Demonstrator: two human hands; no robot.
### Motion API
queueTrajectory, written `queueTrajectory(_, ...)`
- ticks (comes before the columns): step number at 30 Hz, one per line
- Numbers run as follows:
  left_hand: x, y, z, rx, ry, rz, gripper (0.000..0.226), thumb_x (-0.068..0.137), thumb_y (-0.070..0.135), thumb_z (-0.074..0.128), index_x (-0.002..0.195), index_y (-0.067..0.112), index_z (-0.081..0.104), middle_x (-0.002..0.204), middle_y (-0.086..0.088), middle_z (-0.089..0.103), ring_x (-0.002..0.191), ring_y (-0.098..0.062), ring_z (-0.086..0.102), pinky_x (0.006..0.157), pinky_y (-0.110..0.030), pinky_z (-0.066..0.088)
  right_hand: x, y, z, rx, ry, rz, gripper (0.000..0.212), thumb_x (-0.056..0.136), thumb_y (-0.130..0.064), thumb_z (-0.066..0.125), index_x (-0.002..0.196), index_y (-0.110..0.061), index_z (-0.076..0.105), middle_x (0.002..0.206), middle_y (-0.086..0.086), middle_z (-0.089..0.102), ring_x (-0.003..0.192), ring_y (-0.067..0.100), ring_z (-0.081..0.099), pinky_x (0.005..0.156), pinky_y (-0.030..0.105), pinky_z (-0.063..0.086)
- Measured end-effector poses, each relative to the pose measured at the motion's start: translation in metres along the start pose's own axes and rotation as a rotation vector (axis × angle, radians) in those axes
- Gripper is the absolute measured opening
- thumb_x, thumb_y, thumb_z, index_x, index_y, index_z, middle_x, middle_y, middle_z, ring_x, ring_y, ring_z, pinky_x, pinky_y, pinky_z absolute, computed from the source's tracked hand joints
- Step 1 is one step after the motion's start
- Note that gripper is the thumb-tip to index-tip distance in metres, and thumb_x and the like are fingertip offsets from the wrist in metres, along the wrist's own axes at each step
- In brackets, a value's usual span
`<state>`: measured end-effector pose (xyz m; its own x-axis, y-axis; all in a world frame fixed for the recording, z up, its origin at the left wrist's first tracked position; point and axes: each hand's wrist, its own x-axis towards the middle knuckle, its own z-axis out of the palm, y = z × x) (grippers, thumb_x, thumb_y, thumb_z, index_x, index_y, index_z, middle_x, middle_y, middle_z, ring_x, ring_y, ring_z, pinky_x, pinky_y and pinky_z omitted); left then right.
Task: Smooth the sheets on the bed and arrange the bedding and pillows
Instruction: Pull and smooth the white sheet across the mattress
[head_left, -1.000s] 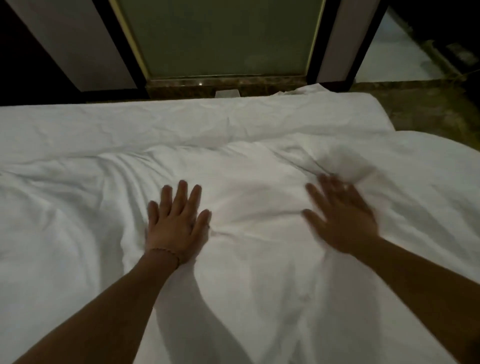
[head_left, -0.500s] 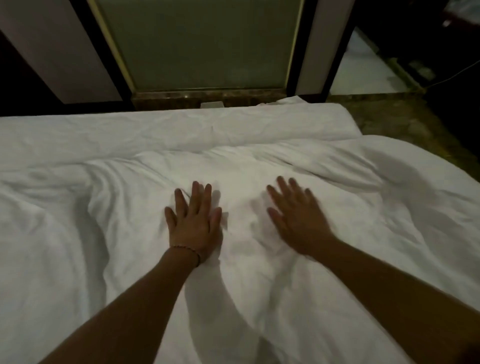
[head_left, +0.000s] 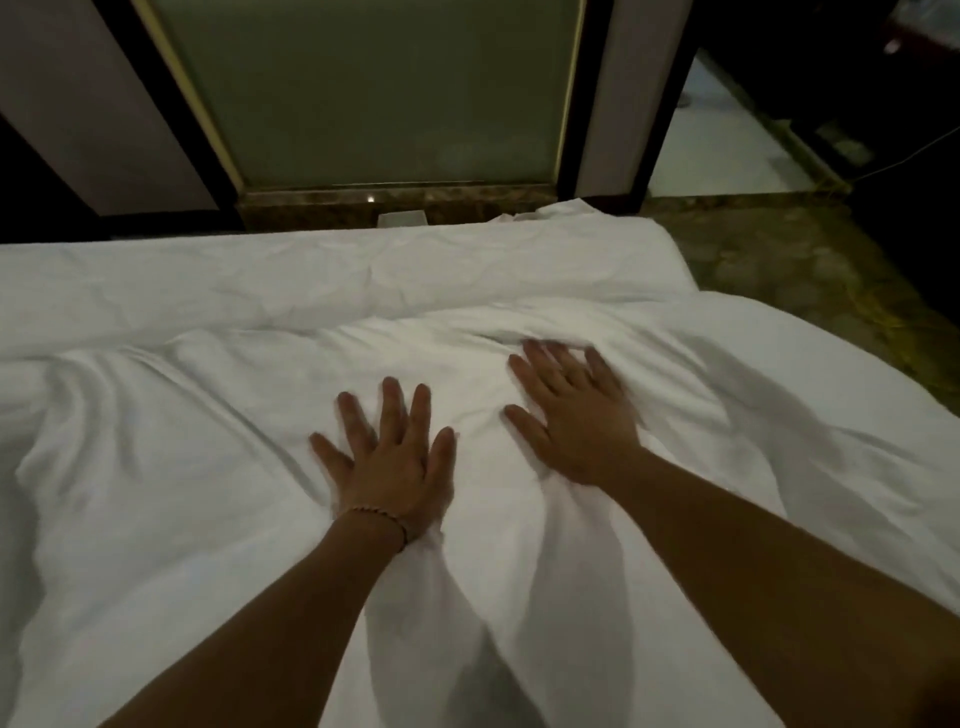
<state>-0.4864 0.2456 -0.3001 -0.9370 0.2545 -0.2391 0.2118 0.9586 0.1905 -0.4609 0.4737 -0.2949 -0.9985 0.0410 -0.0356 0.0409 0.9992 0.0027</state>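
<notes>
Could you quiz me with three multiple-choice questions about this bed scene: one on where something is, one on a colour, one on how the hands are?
1. Where is the bracelet?
A. left wrist
B. right wrist
C. on the floor

2. What colour is the duvet?
A. blue
B. white
C. striped red

3. How do the left hand and right hand lie?
A. both clenched in fists
B. flat, fingers spread on the duvet
C. lifting a pillow

Answers: 1 A, the beaded band circles the left wrist. 2 B, the rumpled cover is plain white. 3 B, both palms press down with straight fingers.
</notes>
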Motion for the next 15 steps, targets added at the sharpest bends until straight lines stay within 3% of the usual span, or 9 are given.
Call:
queueTrajectory(3, 0.009, 0.043, 0.008, 0.003, -0.005, 0.057, 0.067, 0.093, 0.071, 0.004, 0.15, 0.047, -0.021, 0.158, 0.01, -0.035, 0.14, -0.036, -0.04, 0.11, -0.07, -0.015, -0.002, 0.093, 0.008, -0.075, -0.041, 0.12, 0.076, 0.093, -0.067, 0.0, 0.156, -0.031, 0.021, 0.164, -0.007, 0.016, 0.151, 0.014, 0.01, 0.121, 0.044, -0.003)
queueTrajectory(7, 0.029, 0.071, 0.005, 0.052, -0.031, 0.143, 0.067, 0.092, 0.072, 0.004, 0.15, 0.048, -0.02, 0.158, 0.012, -0.034, 0.143, -0.035, -0.036, 0.112, -0.069, -0.009, -0.028, 0.202, -0.001, -0.142, -0.254, 0.342, 0.067, 0.096, -0.062, 0.002, 0.157, -0.036, 0.005, 0.163, -0.018, -0.002, 0.15, 0.008, -0.008, 0.119, 0.044, -0.014)
queueTrajectory(9, 0.039, 0.076, -0.002, 0.038, -0.038, 0.144, 0.067, 0.092, 0.071, 0.005, 0.151, 0.048, -0.018, 0.159, 0.014, -0.032, 0.145, -0.033, -0.034, 0.113, -0.069, -0.008, -0.028, 0.207, -0.006, -0.138, -0.275, 0.368, 0.067, 0.097, -0.06, 0.001, 0.158, -0.033, 0.003, 0.164, -0.015, -0.004, 0.151, 0.013, -0.011, 0.119, 0.049, -0.013)
queueTrajectory(12, 0.052, 0.097, -0.011, -0.034, -0.014, 0.161, 0.065, 0.096, 0.066, 0.009, 0.153, 0.046, -0.014, 0.16, 0.015, -0.029, 0.147, -0.028, -0.031, 0.115, -0.066, -0.009, -0.015, 0.171, -0.012, 0.02, -0.048, 0.35, 0.07, 0.097, -0.056, 0.001, 0.158, -0.023, 0.01, 0.166, -0.001, 0.002, 0.152, 0.022, -0.002, 0.121, 0.052, -0.001)
queueTrajectory(15, 0.06, 0.132, -0.008, -0.036, 0.002, 0.243, 0.06, 0.099, 0.061, 0.009, 0.154, 0.046, -0.011, 0.161, 0.017, -0.026, 0.147, -0.026, -0.03, 0.116, -0.063, -0.009, -0.006, 0.115, -0.015, 0.092, 0.057, 0.039, 0.064, 0.098, -0.054, -0.001, 0.158, -0.03, 0.003, 0.165, -0.003, -0.005, 0.152, 0.019, -0.01, 0.122, 0.048, -0.004)
